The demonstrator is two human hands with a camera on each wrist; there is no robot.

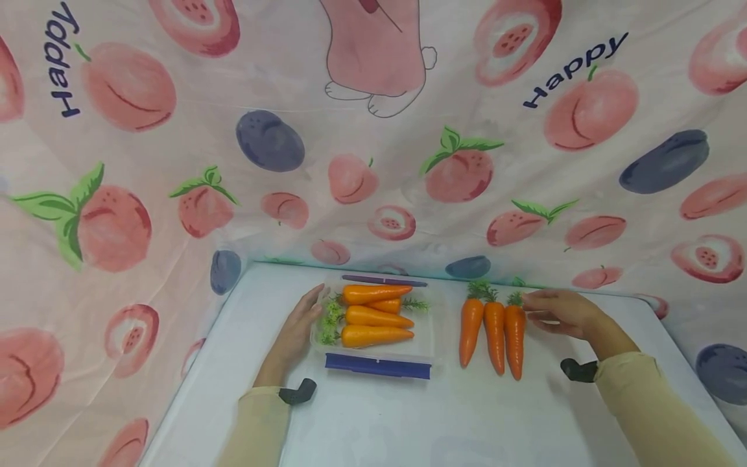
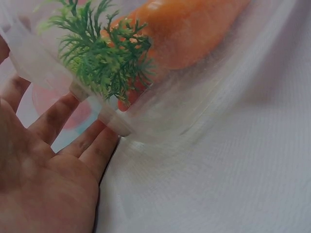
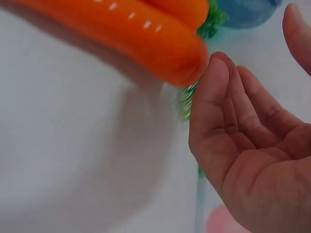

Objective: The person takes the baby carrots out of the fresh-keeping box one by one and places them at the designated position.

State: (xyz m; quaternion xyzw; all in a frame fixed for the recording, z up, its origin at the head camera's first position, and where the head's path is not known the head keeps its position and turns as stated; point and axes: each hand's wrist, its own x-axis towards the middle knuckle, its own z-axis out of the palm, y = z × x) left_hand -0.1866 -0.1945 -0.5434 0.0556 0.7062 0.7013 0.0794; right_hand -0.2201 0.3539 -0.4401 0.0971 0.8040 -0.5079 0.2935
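Beige sleeves [image 1: 262, 421] run out of my head view's lower edge. I see the left hand [image 1: 299, 327], fingers apart, touching the clear plastic box [image 1: 423, 332]; four glossy carrots [image 1: 379, 316] lie inside, one partly covered. The right hand [image 1: 565, 312], thumb apart from its fingers, reaches three loose carrots [image 1: 495, 331] on the white counter [image 1: 362, 421]; I can't tell whether they touch. Behind hangs fruit-printed cloth [image 1: 373, 139].

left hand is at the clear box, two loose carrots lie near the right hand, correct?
Not two: the head view shows three loose carrots near the right hand. The left hand is at the clear box, as you say.
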